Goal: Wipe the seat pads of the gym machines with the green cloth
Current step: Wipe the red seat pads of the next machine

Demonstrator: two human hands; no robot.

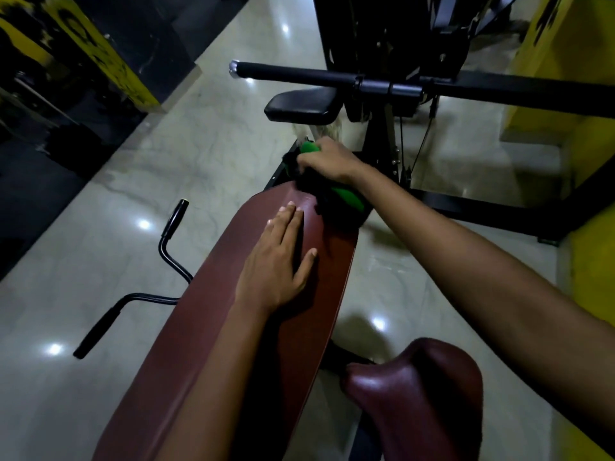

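Nearest the lens, a small maroon seat pad (419, 394) is recorded at lower right, beside the long maroon bench pad (206, 344), whose long axis is seen running from the camera toward a black machine frame (382, 84). The left hand (279, 264) is laid flat mid-pad, fingers straight and close together, thumb spread. The green cloth (346, 194), bunched with dark fabric, is gripped by the curled fingers of the right hand (329, 161) at the pad's far end, just beyond the left fingertips; the right hand is judged placed for the wipe.
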